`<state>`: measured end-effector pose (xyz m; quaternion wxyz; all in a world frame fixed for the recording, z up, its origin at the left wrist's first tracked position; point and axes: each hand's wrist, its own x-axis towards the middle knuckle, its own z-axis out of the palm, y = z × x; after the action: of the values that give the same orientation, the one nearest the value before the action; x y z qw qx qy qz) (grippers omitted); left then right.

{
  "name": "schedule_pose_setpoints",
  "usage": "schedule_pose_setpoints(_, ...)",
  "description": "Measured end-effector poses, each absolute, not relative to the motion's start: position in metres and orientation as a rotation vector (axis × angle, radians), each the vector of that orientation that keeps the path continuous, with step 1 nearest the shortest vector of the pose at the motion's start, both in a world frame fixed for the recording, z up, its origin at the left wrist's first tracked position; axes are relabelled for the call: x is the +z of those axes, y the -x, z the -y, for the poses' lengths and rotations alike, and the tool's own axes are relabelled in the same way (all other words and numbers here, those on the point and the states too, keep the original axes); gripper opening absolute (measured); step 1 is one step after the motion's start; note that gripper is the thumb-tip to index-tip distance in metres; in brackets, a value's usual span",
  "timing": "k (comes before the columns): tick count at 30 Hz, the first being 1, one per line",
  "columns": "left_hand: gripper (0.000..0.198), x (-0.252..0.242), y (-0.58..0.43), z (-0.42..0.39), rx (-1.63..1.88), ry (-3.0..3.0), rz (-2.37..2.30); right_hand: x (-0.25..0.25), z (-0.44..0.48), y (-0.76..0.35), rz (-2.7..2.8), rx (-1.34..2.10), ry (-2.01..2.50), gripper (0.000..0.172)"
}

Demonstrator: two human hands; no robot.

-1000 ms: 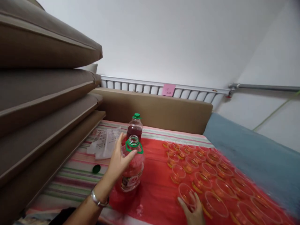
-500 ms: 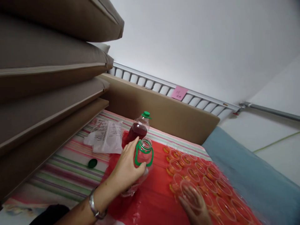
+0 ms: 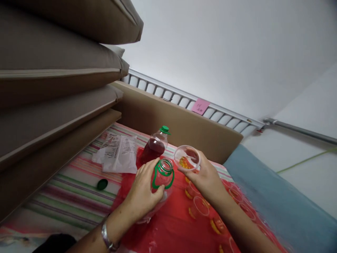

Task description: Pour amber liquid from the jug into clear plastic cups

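My left hand (image 3: 146,188) grips a clear plastic bottle (image 3: 162,181) with a green ring handle around its neck; its mouth is uncapped. Raised just right of that mouth, a clear plastic cup (image 3: 187,159) with small orange-yellow pieces inside is held by my right hand (image 3: 204,172). Behind the open bottle stands a second bottle (image 3: 154,146), capped in green and holding dark red liquid. A loose green cap (image 3: 102,184) lies on the striped cloth at the left. Several more clear cups (image 3: 201,206) with orange-yellow contents stand on the red sheet, partly hidden by my right arm.
A red plastic sheet (image 3: 175,218) covers part of the striped cloth (image 3: 71,193). Printed clear bags (image 3: 119,154) lie beside the capped bottle. Stacked cushions (image 3: 60,56) rise at the left, a brown board (image 3: 179,123) at the back, a blue surface (image 3: 252,179) at right.
My right hand has lifted a cup from the group on the red sheet and brought it up and left beside the open bottle's mouth. My left hand stays on the bottle.
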<state>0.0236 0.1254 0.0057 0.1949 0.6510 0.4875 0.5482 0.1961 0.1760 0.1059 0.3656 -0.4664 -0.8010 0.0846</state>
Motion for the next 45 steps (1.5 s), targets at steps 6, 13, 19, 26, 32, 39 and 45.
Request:
schedule_pose_setpoints(6,0.063,0.007,-0.024,-0.126,1.535,-1.825,-1.363,0.111,-0.183,-0.194,2.249,-0.059,1.105,0.047)
schedule_pose_setpoints(13,0.063,0.009,-0.024,-0.127,1.540,-1.816,-1.365,0.115,-0.187,-0.194,2.382,-0.274,0.965,0.046)
schedule_pose_setpoints(19,0.063,0.011,-0.024,-0.125,1.543,-1.804,-1.357,0.116,-0.187,-0.193,2.429,-0.376,0.929,0.046)
schedule_pose_setpoints(26,0.063,0.012,-0.023,-0.125,1.555,-1.806,-1.344,0.123,-0.185,-0.191,2.482,-0.568,0.921,0.051)
schedule_pose_setpoints(32,0.064,0.012,-0.024,-0.125,1.542,-1.805,-1.346,0.127,-0.185,-0.188,2.493,-0.780,0.830,0.052)
schedule_pose_setpoints(39,0.062,0.011,-0.024,-0.126,1.550,-1.806,-1.356,0.133,-0.183,-0.181,2.543,-0.924,0.684,0.049)
schedule_pose_setpoints(45,0.064,0.010,-0.024,-0.127,1.555,-1.831,-1.351,0.141,-0.181,-0.184,2.567,-0.618,0.709,0.048)
